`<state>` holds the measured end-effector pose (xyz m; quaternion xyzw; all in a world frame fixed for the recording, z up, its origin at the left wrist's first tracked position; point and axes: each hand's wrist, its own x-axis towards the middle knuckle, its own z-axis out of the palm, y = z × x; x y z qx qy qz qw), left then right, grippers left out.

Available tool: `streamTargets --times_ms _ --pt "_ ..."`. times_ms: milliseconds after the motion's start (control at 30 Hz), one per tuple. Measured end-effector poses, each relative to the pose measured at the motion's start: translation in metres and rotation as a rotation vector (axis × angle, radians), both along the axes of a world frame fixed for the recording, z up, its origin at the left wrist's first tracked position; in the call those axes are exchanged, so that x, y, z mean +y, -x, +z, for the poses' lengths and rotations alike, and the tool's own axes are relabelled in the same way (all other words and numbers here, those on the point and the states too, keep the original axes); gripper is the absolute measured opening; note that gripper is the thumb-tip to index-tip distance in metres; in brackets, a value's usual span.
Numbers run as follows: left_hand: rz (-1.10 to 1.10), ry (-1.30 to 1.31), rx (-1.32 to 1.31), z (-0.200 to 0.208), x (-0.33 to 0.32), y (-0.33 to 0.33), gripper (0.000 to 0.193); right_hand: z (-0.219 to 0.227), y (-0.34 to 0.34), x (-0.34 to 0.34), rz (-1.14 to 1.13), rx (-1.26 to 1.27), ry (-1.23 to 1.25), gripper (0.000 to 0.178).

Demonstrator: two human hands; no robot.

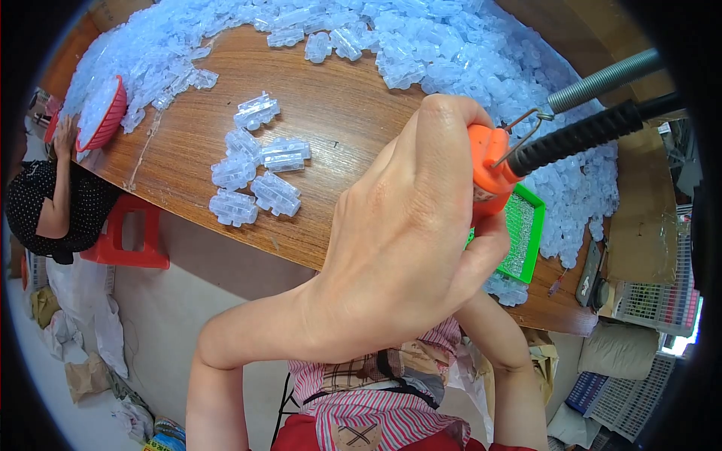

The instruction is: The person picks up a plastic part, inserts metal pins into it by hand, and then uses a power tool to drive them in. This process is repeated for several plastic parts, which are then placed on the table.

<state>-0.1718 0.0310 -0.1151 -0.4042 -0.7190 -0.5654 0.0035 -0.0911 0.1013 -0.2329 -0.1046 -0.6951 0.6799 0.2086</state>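
My left hand (421, 203) is large and close in the view, its back toward me. Its fingers wrap round an orange electric screwdriver (492, 169), whose top joins a black cable sleeve; the lower part of the tool is hidden. Behind this hand passes my right forearm (492, 331), and my right hand is hidden there. A green tray (537, 233) of small shiny metal pieces, probably screws, lies just beyond the left thumb. To the left, several clear plastic blocks (276, 193) lie in a loose group on the wooden table (323, 105).
A big heap of clear plastic parts (459, 45) lines the table's far and right sides. From the right, a metal spring (605, 80) hooks onto the screwdriver's wire loop. At far left, another person (56, 195) sits near a red basket (109, 116) and red stool (135, 233).
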Motion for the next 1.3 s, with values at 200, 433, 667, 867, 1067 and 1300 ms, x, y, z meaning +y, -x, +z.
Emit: streamTargets --times_ms 200,433,667,867,1067,1300 --pt "-0.002 -0.004 0.002 -0.001 0.001 -0.002 0.056 -0.001 -0.004 -0.005 -0.007 -0.001 -0.005 0.023" --pt "-0.019 -0.068 -0.081 -0.001 0.005 -0.008 0.055 -0.001 -0.010 -0.010 -0.010 -0.004 -0.004 0.022" --pt "0.026 0.001 0.013 -0.007 0.003 0.004 0.060 -0.007 0.004 -0.014 0.007 -0.011 0.004 0.022" --pt "-0.172 -0.121 -0.046 -0.008 0.000 0.008 0.095 0.012 0.030 0.003 -0.006 0.033 -0.055 0.022" --pt "-0.127 0.028 0.025 -0.041 -0.032 0.012 0.115 0.019 0.039 0.008 -0.126 0.085 0.113 0.019" --pt "-0.047 0.251 -0.172 -0.110 -0.053 -0.024 0.117 0.027 0.033 0.009 -0.065 0.202 0.105 0.021"
